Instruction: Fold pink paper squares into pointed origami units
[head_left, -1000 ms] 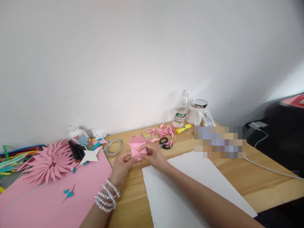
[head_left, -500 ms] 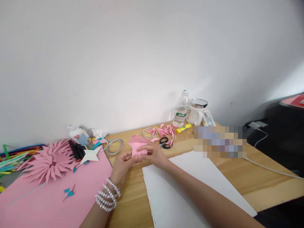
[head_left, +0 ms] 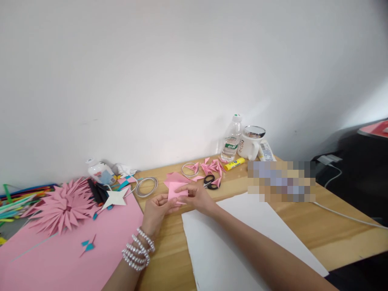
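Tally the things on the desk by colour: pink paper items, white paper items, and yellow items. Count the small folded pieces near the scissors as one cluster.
Pink: 4 – folded piece in both hands, big sheet, flower, cluster
White: 2 – sheet, star
Yellow: 1 – glue stick
Total: 7

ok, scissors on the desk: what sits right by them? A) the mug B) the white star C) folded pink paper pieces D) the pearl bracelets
C. The scissors lie among the small folded pink pieces; the white star is far off to the side, the bracelets are on the left wrist, and the mug stands back by the wall.
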